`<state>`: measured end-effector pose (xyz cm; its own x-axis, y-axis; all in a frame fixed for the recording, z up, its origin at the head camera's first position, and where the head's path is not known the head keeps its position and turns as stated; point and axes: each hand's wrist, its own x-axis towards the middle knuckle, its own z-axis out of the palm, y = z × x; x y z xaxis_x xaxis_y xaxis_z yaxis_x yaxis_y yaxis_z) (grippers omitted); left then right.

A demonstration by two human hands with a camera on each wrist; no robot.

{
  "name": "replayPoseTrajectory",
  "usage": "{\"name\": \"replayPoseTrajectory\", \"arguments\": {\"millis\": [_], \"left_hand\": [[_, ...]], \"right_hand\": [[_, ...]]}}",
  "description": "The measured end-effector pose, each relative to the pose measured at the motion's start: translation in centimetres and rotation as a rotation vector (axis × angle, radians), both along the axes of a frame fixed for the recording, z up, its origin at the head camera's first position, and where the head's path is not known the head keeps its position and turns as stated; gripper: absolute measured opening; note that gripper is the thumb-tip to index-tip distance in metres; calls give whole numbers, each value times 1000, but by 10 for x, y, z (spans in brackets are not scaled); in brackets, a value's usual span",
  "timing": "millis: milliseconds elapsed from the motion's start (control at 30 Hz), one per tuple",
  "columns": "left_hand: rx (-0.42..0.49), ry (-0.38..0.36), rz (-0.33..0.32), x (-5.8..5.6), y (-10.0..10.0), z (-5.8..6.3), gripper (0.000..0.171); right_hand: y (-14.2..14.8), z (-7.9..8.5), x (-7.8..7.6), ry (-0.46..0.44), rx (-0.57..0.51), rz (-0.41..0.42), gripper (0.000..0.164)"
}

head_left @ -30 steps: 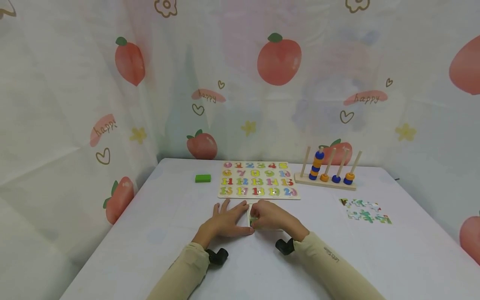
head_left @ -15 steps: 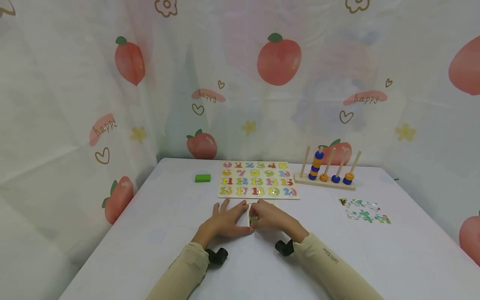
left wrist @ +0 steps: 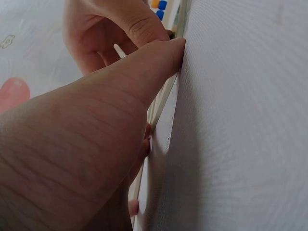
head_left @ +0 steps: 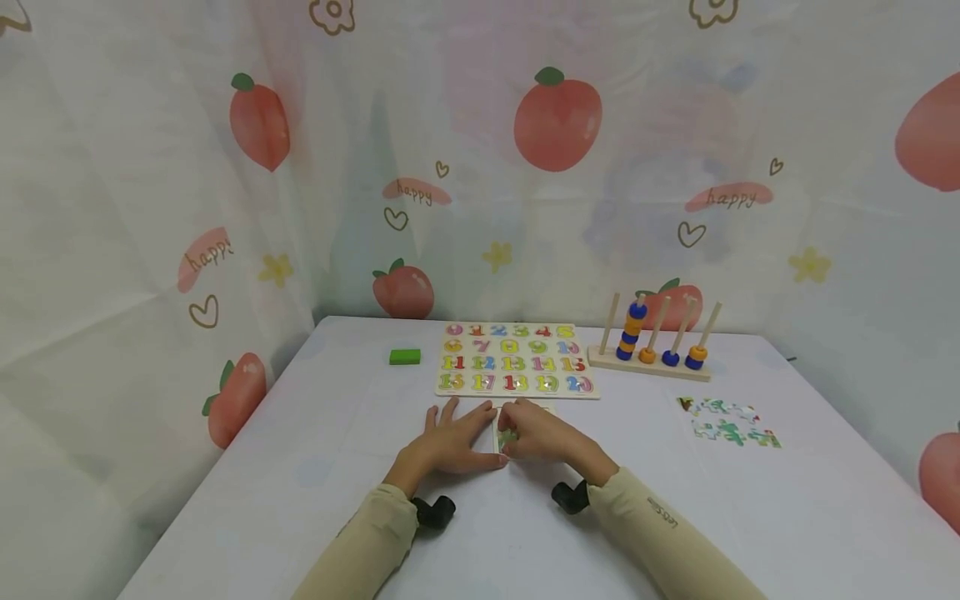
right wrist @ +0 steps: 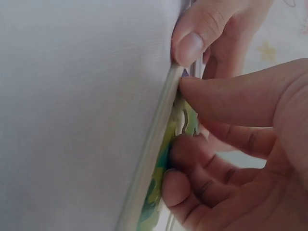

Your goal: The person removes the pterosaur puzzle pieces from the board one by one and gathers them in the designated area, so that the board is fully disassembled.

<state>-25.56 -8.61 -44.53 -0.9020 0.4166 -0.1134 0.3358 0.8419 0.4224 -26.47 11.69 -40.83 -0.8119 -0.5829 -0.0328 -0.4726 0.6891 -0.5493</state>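
A small jigsaw board (right wrist: 153,149) with a pale rim and a green-yellow picture lies on the table, mostly covered by the hands in the head view. My left hand (head_left: 448,443) rests flat at its left side, fingers spread, thumb touching the near corner. My right hand (head_left: 543,433) is over the board with its fingers curled. In the right wrist view, its thumb and fingers close around a green-yellow jigsaw piece (right wrist: 191,118) by the rim. The fingers hide much of that piece.
Behind the hands lies a number puzzle board (head_left: 517,360). A green block (head_left: 405,357) sits to its left. A peg stand (head_left: 648,363) with blue and orange beads stands at the back right. Several loose jigsaw pieces (head_left: 731,431) lie on the right of the white table (head_left: 300,500).
The right hand's fingers shift very slightly at the board's left side. My left hand stays in place, and the other things have not moved.
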Motion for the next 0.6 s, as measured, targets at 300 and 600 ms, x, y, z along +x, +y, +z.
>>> {"name": "replayPoseTrajectory", "arguments": {"millis": [300, 600], "left_hand": [[-2, 3, 11, 0, 1, 0, 87], [-9, 2, 12, 0, 1, 0, 87]], "right_hand": [[7, -7, -5, 54, -130, 33, 12], [11, -8, -6, 50, -188, -12, 8]]}}
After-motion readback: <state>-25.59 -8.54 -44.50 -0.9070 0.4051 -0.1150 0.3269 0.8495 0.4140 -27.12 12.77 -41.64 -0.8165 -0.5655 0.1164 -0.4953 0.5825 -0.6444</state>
